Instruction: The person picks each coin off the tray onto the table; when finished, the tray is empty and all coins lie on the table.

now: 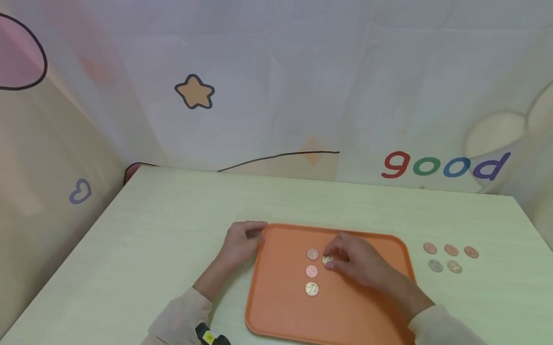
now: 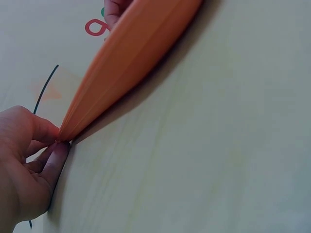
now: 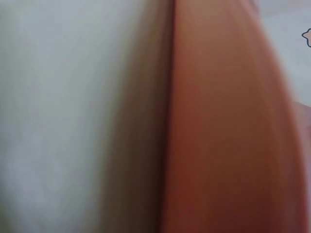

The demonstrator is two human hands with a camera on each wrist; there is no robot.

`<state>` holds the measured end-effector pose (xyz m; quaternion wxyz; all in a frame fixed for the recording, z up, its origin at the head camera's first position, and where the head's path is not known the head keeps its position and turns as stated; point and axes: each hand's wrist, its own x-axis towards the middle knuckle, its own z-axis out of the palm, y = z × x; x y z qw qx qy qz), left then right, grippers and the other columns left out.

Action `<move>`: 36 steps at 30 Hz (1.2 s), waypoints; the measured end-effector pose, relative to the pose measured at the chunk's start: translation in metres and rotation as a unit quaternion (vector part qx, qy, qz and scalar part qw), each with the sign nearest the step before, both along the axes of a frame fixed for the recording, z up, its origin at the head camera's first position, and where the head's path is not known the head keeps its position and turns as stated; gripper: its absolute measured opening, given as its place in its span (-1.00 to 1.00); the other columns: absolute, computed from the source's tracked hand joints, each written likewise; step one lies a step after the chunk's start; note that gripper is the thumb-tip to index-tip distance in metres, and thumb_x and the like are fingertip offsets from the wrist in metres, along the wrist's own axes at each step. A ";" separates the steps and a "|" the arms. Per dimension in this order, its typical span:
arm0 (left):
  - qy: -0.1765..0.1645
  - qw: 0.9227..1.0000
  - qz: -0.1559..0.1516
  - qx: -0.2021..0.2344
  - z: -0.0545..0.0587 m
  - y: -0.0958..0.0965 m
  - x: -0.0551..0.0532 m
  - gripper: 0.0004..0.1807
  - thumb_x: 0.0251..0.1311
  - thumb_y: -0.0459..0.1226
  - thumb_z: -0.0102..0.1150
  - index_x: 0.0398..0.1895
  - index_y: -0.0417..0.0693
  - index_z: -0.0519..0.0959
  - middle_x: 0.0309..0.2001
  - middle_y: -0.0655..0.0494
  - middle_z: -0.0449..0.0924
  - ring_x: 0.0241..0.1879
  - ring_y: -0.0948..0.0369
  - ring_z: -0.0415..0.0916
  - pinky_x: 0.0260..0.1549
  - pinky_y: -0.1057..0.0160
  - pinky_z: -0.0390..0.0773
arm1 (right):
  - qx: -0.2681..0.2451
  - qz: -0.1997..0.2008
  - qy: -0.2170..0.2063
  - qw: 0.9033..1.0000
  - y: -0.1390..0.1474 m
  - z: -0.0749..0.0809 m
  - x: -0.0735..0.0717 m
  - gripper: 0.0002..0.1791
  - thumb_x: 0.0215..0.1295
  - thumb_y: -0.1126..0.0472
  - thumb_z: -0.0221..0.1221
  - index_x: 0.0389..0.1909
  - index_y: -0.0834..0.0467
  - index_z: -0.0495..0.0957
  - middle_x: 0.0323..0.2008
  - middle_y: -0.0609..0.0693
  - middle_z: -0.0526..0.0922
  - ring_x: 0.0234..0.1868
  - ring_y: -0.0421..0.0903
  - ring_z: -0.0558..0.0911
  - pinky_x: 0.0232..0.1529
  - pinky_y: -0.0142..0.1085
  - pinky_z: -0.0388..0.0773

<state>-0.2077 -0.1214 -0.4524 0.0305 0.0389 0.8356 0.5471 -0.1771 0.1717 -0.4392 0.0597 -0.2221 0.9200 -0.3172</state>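
Pinching a gold coin [image 1: 327,259] between thumb and fingertips, my right grip [image 1: 357,261] is over the orange tray [image 1: 334,318]; whether the coin touches it, I cannot tell. Just left of that grip, two copper-coloured coins [image 1: 311,271] lie on the tray in a column, with another gold coin [image 1: 312,289] at its end nearer me. My left grip [image 1: 241,243] pinches the tray's far left corner. Well right of my right grip, past the tray, three reddish coins [image 1: 451,250] lie in a row on the desk [image 1: 199,199], a silver coin [image 1: 435,265] and a brassy coin [image 1: 454,267] just nearer me.
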 end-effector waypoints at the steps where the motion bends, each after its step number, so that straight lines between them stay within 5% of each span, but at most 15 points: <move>1: 0.001 1.000 0.000 -0.001 0.000 0.000 0.000 -0.62 0.20 -0.52 0.11 0.08 -0.33 0.68 0.05 -0.24 0.71 0.02 -0.02 0.65 -0.08 0.26 0.65 | 0.010 0.003 0.009 1.000 0.000 0.000 0.000 -0.81 0.25 0.12 0.39 -0.14 0.00 0.65 -0.15 -0.13 0.68 -0.09 -0.17 0.59 0.02 -0.23 0.62; 26: 0.002 1.000 0.000 -0.004 0.001 0.000 0.001 -0.62 0.20 -0.53 0.11 0.09 -0.31 0.67 0.08 -0.24 0.70 0.05 -0.05 0.65 -0.04 0.17 0.68 | 0.047 0.001 0.023 0.999 0.001 0.000 -0.001 -0.77 0.22 0.01 0.40 -0.18 -0.03 0.62 -0.21 -0.18 0.63 -0.16 -0.20 0.56 -0.01 -0.19 0.61; 36: 0.007 1.000 -0.002 -0.001 0.002 -0.001 0.001 -0.62 0.19 -0.54 0.11 0.07 -0.34 0.68 0.06 -0.25 0.70 0.03 -0.04 0.65 -0.05 0.18 0.67 | -0.057 0.041 -0.002 0.998 0.013 -0.012 -0.005 -0.71 0.12 0.00 0.47 -0.16 -0.01 0.73 -0.23 -0.15 0.62 -0.20 -0.27 0.47 -0.17 -0.41 0.45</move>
